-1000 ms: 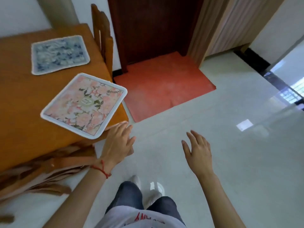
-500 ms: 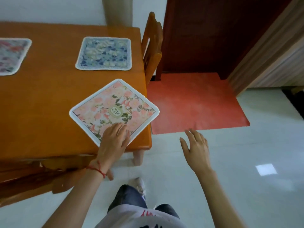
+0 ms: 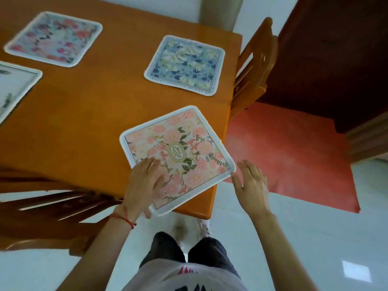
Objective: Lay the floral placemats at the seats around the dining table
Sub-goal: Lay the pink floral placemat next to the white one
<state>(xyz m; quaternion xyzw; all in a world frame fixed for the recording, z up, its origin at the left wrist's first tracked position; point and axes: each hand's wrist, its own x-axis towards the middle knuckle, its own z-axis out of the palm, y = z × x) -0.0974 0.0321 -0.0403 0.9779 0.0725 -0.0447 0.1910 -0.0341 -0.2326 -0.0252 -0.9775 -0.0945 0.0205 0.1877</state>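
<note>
**Pink placemat skewed at the worktop corner, left hand flat on it**

We see the pink floral placemat (image 3: 178, 156) lying on the near right corner of the orange wooden worktop (image 3: 88, 114), rotated diamond-wise, its right corner poking just past the worktop edge. Our left hand (image 3: 144, 183) rests on its near-left part, fingers straight and spread, pressing down, not pinching. Our right hand (image 3: 251, 183) is released, fingers straight and apart, thumb just beside the mat's overhanging corner; we cannot tell if it touches.

Handling, as we judge it: the mat looks thin, light and flexible, with a white bound edge. It lies flat, so it should slide easily on the smooth wood under a flat palm. Best hold would be that overhanging corner or the near edge, pinched; otherwise push and twist it square with the palm. Step in hand looks like squaring it up to the seat.

Further out: a blue floral placemat (image 3: 185, 64) sits square at the far right side, next to a wooden chair (image 3: 254, 66). A red and pink floral placemat (image 3: 54, 38) lies far left, a pale white-bordered placemat (image 3: 14, 87) at the left frame edge, partly cut off. Another chair back (image 3: 52, 204) sits near left, blurred. A red floor mat (image 3: 294, 156) lies beyond the worktop on the white tiled floor.
</note>
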